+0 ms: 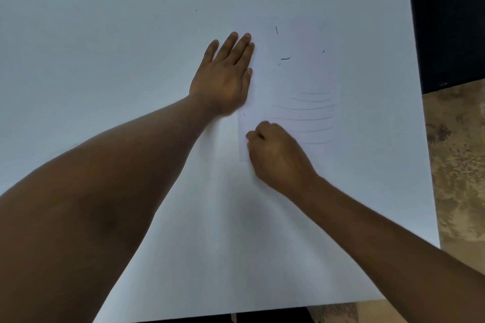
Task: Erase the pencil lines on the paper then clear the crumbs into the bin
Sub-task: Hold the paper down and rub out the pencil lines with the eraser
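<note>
Paper: laid flat on the white table, toward the right side; its edges are barely told apart from the tabletop, only the lower left corner is clearly outlined.
Pencil lines: several faint curved strokes are seen on the lower right part of the sheet, pretty washed out.
Crumbs: a few dark slivers are scattered over the upper half of the sheet, with one tiny speck farther out on the table.
Left hand: pressed flat on the sheet's left edge, fingers straight and together, nothing gripped.
Right hand: curled up tight at the sheet's lower left corner; whatever is pinched inside is hidden by the knuckles, so it can't be told. A bit blurred too.
Floor: mottled brown, cut off at the right edge.
</note>
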Demonstrator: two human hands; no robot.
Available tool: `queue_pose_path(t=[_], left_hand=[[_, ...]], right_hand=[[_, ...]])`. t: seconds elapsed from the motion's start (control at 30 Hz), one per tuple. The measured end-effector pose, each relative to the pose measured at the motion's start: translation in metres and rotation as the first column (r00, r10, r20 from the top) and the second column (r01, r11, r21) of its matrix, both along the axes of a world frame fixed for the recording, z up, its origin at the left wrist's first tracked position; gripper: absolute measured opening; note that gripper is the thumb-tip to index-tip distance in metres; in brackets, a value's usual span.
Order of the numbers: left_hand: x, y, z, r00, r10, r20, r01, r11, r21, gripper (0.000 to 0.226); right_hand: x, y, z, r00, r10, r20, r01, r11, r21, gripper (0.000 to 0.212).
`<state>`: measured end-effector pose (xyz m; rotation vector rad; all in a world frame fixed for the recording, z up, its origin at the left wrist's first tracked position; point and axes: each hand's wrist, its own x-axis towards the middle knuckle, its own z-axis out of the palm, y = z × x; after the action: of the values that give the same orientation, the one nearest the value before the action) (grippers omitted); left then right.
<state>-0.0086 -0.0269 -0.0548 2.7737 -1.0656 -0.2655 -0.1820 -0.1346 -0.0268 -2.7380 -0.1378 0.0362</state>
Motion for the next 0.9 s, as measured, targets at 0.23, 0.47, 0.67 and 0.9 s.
queue_pose_path(t=[0.23, 0.47, 0.67, 0.9], left_hand=[[0.000, 0.000, 0.002, 1.000, -0.006, 0.001, 0.006, 1.000, -0.014, 0.060], [0.002, 0.003, 0.002, 1.000, -0.013, -0.004, 0.013, 0.999, -0.038, 0.061], [0.002, 0.003, -0.001, 1.000, -0.013, 0.000, 0.013, 0.999, -0.037, 0.057], [0.001, 0.002, -0.002, 1.000, -0.008, 0.012, 0.009, 0.999, -0.049, 0.058]], right_hand=[[-0.007, -0.013, 0.012, 0.991, -0.074, -0.111, 0.089, 0.987, 0.133, 0.021], [0.038, -0.019, 0.018, 0.882, -0.431, -0.189, 0.469, 0.769, 0.435, 0.020], [0.027, -0.003, 0.004, 0.985, -0.165, -0.052, 0.173, 0.949, 0.263, 0.017], [0.077, -0.044, 0.004, 0.904, -0.423, 0.055, 0.413, 0.901, 0.135, 0.029]])
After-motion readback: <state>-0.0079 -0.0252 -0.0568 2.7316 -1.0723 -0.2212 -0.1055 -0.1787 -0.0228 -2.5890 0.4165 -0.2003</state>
